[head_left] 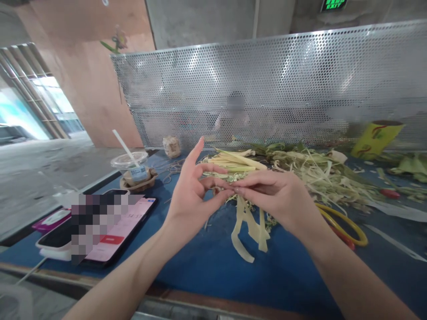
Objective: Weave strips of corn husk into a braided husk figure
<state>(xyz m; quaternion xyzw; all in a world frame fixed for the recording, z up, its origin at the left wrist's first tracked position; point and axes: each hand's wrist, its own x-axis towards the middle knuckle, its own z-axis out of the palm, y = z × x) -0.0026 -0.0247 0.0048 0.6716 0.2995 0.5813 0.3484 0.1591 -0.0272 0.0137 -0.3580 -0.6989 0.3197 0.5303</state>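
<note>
My left hand (195,193) is pinched at thumb and middle fingertips, its index finger raised. My right hand (280,195) pinches right beside it, so the fingertips of both hands almost meet. From between them hang pale, narrow husk strips (247,231), loose above the blue tabletop (200,275). The fingers hide the exact spot where the strips are gripped. Just behind the hands lies a bundle of yellowish stalks or folded husks (233,160), partly covered by my fingers.
A heap of dry husks (310,173) spreads at the right. Near my right forearm lies a yellow loop (362,238) with a red part. At left are a phone (143,218) and a lidded cup (135,171) with a straw. Behind stands a perforated metal screen (200,89).
</note>
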